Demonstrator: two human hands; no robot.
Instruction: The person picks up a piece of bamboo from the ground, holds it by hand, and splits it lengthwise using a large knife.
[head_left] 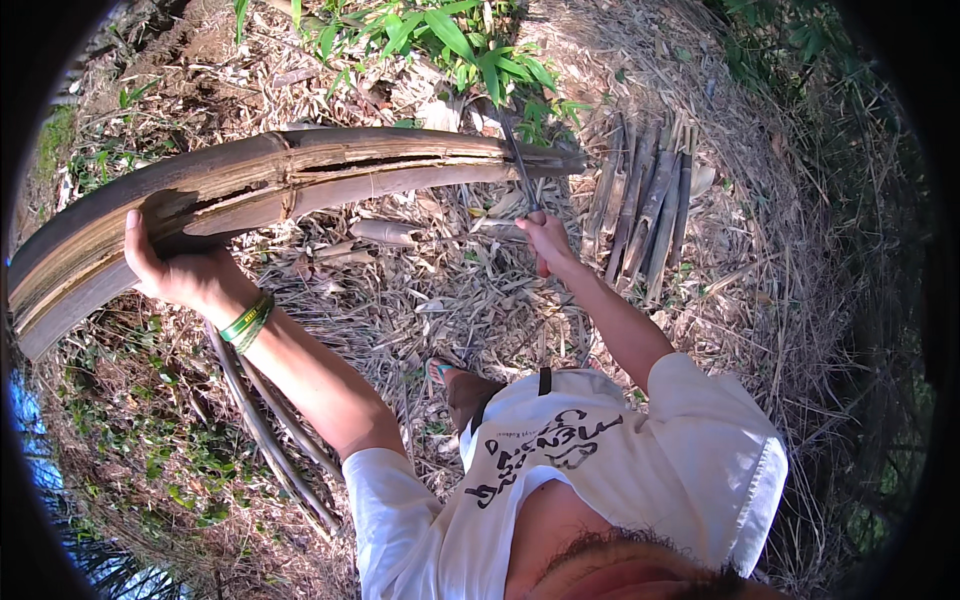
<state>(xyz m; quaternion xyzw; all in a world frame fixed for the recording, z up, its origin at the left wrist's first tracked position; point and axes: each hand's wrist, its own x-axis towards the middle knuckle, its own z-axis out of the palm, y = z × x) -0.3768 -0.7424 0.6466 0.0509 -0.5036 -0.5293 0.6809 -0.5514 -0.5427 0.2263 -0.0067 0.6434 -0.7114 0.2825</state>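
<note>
A long bamboo pole [285, 165], dark-skinned with a split and pale worn strip along it, stretches from the left rim to the right of centre. My left hand [180, 265] grips its near side toward the left end, the thumb showing and the other fingers hidden beneath. Closed round a red handle, my right hand [546, 240] holds a narrow-bladed cutting tool [520, 160]. Its dark, straight blade lies across the pole near the tapering right end. Whether the blade is toothed is too small to tell.
Several cut bamboo pieces [645, 200] lie side by side at the right. A short bamboo piece [385, 232] rests on dry leaf litter below the pole. Green leafy shoots [440, 35] grow beyond it. Two thin poles [265, 425] lie at the lower left, and brush lines the right.
</note>
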